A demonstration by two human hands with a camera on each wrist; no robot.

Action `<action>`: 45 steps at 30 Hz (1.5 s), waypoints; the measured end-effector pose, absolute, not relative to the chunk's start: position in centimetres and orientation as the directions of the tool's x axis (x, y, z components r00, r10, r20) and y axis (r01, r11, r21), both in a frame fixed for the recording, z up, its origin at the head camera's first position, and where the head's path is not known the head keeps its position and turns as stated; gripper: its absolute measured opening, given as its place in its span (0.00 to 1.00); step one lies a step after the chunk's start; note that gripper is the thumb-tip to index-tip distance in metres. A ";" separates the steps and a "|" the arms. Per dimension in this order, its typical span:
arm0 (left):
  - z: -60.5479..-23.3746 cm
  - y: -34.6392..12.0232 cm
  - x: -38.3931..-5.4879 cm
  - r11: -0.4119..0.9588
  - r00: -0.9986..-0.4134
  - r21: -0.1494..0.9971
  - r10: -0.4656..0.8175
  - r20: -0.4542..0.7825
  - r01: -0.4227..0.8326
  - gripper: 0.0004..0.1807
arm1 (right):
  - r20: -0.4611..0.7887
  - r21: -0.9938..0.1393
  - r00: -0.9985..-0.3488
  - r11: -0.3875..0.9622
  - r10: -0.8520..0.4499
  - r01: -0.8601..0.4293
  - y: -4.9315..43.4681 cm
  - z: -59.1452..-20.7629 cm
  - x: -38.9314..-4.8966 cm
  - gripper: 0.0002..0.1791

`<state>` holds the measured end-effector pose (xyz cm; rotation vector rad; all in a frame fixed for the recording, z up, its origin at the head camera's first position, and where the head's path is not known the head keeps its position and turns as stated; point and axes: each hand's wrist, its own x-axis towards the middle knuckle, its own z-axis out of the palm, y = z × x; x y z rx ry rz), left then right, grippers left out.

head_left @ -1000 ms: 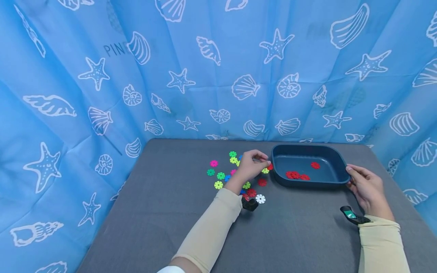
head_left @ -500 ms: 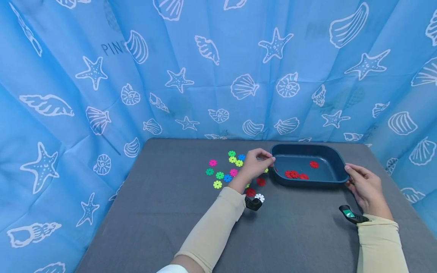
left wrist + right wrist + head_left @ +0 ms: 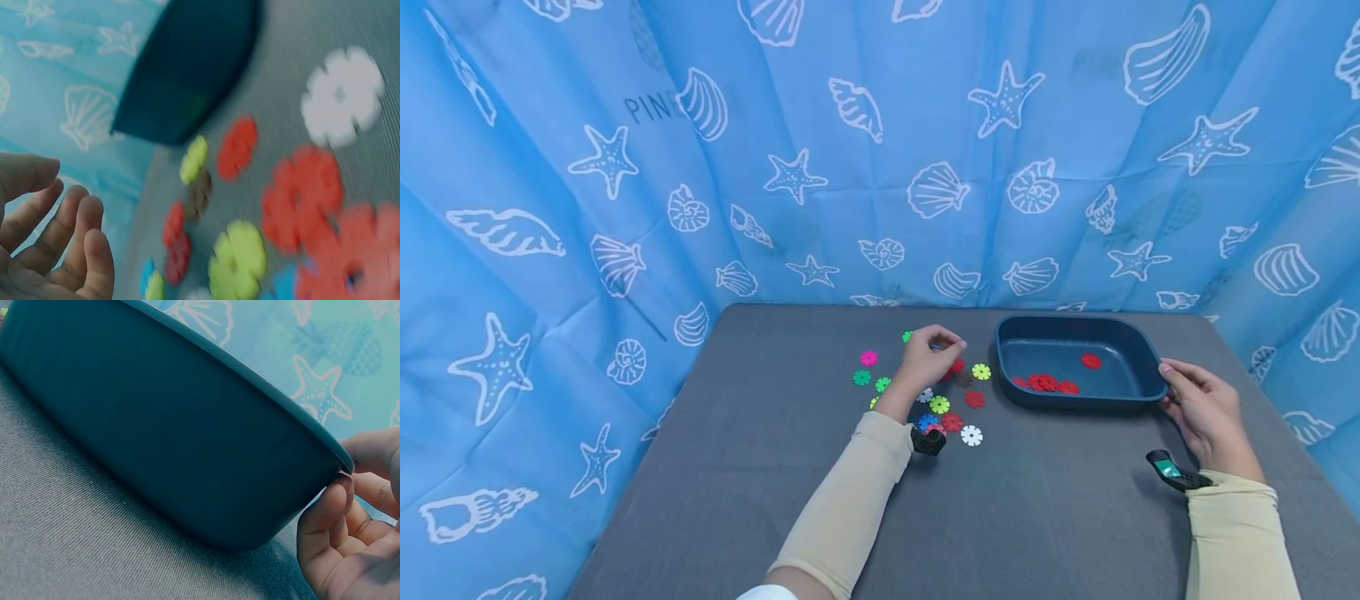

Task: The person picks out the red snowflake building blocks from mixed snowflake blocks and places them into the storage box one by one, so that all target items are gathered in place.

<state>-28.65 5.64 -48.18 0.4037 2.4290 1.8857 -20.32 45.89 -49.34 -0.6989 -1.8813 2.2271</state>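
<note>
A person's right hand [image 3: 1206, 412] pinches the right rim of a deep, dark blue, round-cornered rectangular basin [image 3: 1078, 403], inside which several flat red notched discs [image 3: 1042, 383] lie, mostly toward its near left corner. Left of the basin, the left hand [image 3: 929, 360] hovers with fingers loosely bent, holding nothing that I can see, over scattered multicoloured notched discs [image 3: 861, 377]. Nearest the basin's left wall is a yellow disc [image 3: 981, 372], all resting on a grey cloth-covered table [image 3: 737, 467].
</note>
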 end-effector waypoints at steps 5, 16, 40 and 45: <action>-49.5 4.3 -28.7 0.322 -0.964 0.926 0.234 0.125 0.198 0.08 | -0.266 -0.957 -0.877 -0.216 0.399 0.192 45.9 -49.4 -20.2 0.14; -51.0 3.0 -28.3 0.450 -0.958 0.875 0.283 0.048 0.177 0.14 | -0.254 -0.958 -0.882 -0.227 0.396 0.174 45.8 -49.5 -20.1 0.12; -50.8 3.9 -28.3 0.596 -0.953 0.781 0.304 -0.003 0.188 0.18 | -0.253 -0.959 -0.882 -0.224 0.397 0.174 45.8 -49.4 -20.3 0.11; -50.7 3.9 -28.3 0.577 -0.950 0.797 0.312 -0.012 0.180 0.16 | -0.259 -0.957 -0.881 -0.228 0.396 0.179 45.8 -49.4 -20.2 0.12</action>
